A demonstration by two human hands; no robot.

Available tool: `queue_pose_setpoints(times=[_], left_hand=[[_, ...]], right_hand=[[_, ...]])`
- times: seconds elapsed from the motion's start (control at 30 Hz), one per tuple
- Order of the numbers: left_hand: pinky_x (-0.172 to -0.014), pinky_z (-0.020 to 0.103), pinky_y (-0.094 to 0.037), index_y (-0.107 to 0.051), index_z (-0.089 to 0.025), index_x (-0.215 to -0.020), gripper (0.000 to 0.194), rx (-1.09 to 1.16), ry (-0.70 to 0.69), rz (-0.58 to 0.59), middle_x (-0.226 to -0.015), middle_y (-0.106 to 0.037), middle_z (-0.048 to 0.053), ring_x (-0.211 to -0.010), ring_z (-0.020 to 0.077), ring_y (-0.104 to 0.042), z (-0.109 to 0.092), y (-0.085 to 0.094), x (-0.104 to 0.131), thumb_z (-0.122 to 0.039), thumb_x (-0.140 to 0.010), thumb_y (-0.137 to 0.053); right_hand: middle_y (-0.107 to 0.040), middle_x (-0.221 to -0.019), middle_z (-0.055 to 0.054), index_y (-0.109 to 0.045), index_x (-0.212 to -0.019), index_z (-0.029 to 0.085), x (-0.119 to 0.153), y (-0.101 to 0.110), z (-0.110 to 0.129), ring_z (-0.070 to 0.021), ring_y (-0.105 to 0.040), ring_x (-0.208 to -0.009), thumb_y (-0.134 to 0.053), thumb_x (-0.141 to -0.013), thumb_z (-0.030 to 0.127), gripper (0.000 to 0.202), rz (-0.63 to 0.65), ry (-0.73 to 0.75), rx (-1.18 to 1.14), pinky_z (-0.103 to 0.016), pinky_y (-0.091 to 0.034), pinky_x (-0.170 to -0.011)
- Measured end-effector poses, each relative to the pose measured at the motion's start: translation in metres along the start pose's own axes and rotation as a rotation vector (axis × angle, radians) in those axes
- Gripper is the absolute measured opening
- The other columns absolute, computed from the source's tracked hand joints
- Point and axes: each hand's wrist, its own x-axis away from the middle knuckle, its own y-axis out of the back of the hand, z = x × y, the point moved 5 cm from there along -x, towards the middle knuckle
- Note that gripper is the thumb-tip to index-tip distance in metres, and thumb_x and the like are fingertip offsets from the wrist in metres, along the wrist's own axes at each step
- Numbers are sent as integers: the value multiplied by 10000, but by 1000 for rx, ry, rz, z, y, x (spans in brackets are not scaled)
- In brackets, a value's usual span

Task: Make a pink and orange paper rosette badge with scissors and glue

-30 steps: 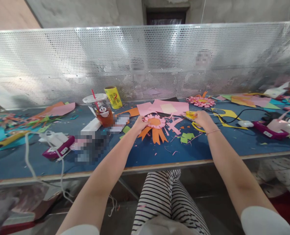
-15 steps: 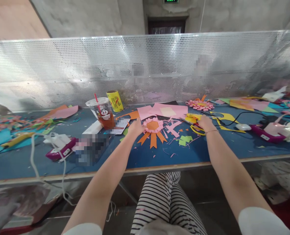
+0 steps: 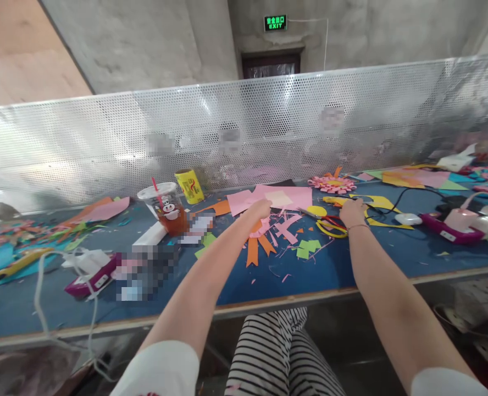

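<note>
Rosette of curled pink paper with forked orange tails [image 3: 252, 251] lies inward of the blue bench's [image 3: 236, 286] front edge, partly under your left arm. Left hand [image 3: 261, 208] by smooth pink sheets [image 3: 303, 198], right hand [image 3: 353, 213] by slim yellow tool [image 3: 333, 201]; grips unclear. Looped yellow handle [image 3: 335, 236] beside, presumably for easy reach.

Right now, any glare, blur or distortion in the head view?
Head view: whitish glare washes out the left of the perforated panel; pixelated blocks hide part of the tabletop beside the left forearm; fine scraps look soft; green exit sign stays legible.
</note>
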Motion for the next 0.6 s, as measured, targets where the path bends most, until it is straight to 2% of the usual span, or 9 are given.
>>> queue_pose_setpoints(times=[0.1, 0.2, 0.3, 0.4, 0.5, 0.6], left_hand=[[-821, 233, -423, -599, -155, -1024, 293, -13, -5, 41, -1026, -647, 103, -937, 177, -593, -4, -11, -22, -154, -736, -544], [-795, 237, -435, -598, -138, -1021, 266, -32, -5, 45, -1010, -652, 118, -905, 172, -606, -3, -25, -31, -144, -769, -511], [-810, 267, -437, -583, -117, -1046, 279, -53, -6, 11, -1048, -633, 149, -960, 193, -596, -1, -35, -34, -110, -798, -453], [-840, 337, -430, -537, -80, -1112, 330, -67, -8, -42, -1075, -607, 194, -1020, 233, -571, -1, -39, -36, -77, -819, -385], [-851, 382, -420, -569, -50, -1051, 299, -73, -15, -65, -1008, -622, 213, -1005, 259, -575, -7, -39, -38, -71, -819, -381], [-842, 371, -422, -631, -54, -910, 234, -67, -11, -65, -953, -639, 204, -977, 263, -585, -14, -36, -38, -67, -794, -429]], right_hand=[[-507, -1100, -281, -528, -1117, -7, -3, -2, 2, -365, -391, -1121, -421, -819, 296, 438, 16, -18, 54, -480, -328, -846], [-551, -1080, -249, -589, -1062, 27, -6, -1, 11, -350, -411, -1121, -424, -813, 429, 501, 62, 31, 133, -447, -337, -857], [-585, -1058, -225, -637, -996, 62, -3, -5, 23, -334, -490, -1059, -502, -740, 489, 516, 271, 137, 143, -393, -385, -813], [-642, -939, -180, -678, -861, 117, 9, -11, 32, -278, -601, -866, -556, -691, 482, 421, 521, 245, 82, -334, -429, -703], [-656, -873, -184, -682, -791, 115, 17, -10, 35, -264, -621, -790, -570, -694, 441, 358, 536, 280, 80, -321, -436, -665], [-666, -851, -174, -682, -814, 113, 21, -10, 37, -247, -628, -773, -624, -654, 366, 305, 535, 261, 49, -294, -441, -647]])
